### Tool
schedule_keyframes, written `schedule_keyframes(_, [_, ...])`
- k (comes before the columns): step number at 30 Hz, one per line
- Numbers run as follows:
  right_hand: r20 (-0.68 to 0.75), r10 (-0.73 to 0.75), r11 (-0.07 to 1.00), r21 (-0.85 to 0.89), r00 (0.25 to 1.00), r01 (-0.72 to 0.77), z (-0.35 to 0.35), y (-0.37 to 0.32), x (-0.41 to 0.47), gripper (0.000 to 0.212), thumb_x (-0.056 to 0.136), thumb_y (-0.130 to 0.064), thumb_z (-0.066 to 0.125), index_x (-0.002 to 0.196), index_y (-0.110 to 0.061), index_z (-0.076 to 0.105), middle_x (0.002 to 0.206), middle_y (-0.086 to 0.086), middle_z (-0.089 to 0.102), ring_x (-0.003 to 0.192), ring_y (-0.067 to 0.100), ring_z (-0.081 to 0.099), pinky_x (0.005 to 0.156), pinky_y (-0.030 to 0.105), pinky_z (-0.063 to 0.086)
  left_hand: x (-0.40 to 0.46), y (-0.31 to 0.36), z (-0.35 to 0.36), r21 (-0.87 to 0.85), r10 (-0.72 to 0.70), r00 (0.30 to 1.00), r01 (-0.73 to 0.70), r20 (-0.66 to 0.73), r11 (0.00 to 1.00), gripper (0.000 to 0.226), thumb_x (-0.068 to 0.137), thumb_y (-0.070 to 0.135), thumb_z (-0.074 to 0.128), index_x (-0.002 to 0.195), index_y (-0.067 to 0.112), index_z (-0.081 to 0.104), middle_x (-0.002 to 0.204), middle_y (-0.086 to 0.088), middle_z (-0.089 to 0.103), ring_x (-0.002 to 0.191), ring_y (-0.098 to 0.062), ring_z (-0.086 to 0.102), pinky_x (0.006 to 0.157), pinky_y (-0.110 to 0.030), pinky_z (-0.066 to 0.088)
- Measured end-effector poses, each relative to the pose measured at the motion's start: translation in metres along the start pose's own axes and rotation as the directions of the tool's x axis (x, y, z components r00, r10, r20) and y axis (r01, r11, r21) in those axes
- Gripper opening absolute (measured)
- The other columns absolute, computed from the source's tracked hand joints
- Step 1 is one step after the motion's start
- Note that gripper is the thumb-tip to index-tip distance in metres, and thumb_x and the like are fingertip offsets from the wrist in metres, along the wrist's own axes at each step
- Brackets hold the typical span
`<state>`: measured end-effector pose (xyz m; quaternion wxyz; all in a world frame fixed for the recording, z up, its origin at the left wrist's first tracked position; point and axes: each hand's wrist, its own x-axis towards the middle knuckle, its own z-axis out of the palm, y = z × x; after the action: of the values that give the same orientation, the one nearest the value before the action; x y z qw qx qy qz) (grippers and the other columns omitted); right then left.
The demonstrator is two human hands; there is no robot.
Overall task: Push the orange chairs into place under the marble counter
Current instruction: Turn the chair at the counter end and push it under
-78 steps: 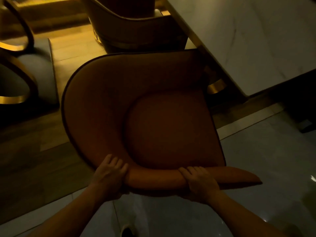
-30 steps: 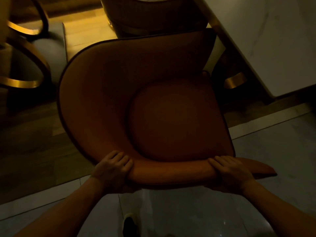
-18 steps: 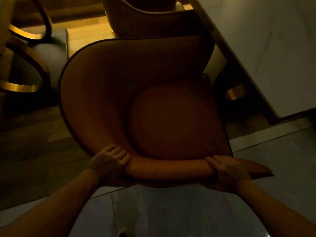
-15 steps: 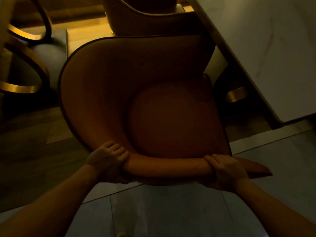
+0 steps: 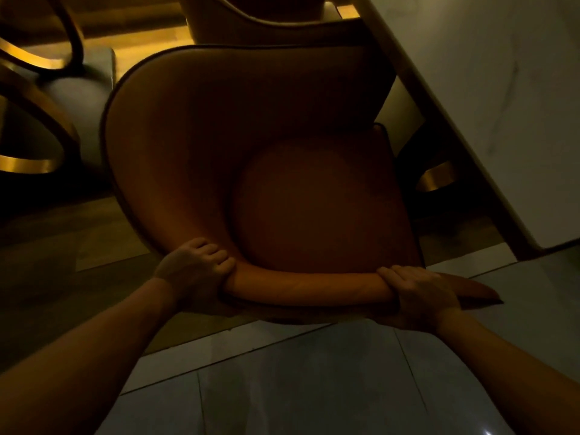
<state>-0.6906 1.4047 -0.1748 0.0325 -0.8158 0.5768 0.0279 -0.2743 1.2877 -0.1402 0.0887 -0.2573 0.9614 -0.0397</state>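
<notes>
In the head view, the orange chair [image 5: 251, 171] is seen just beside the marble surface [image 5: 489, 98], its seat not yet under it. The padded rim nearest the camera is gripped by the left hand [image 5: 194, 271] and right hand [image 5: 420, 296], fingers clamped around it. The upholstery is judged soft, the frame stiff and fairly heavy; the rim is judged the best hold.

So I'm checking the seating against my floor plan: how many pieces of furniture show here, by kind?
Orange chairs: 2, the held orange chair and the one beyond it
Marble counter: 1
Gold-ringed frame, left, kind unclear: 1
Total: 4
</notes>
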Motion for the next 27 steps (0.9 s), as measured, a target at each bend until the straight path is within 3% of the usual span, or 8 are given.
schedule_keyframes(27, [0.074,0.009,0.999,-0.035,0.997,-0.006,-0.0077,0.0005,0.0090,0.083,0.062,-0.078,0.062,0.110,-0.010,0.065,0.088,0.008,0.068,0.066,0.027,0.065,0.058,0.033,0.052,0.0068,-0.0031,-0.0032,-0.016,-0.022,0.998,0.023,0.061,1.000,0.088,0.069,0.091,0.041,0.088,0.011,0.072,0.089,-0.008,0.073,0.077,-0.027,0.068,0.076,-0.038,0.053])
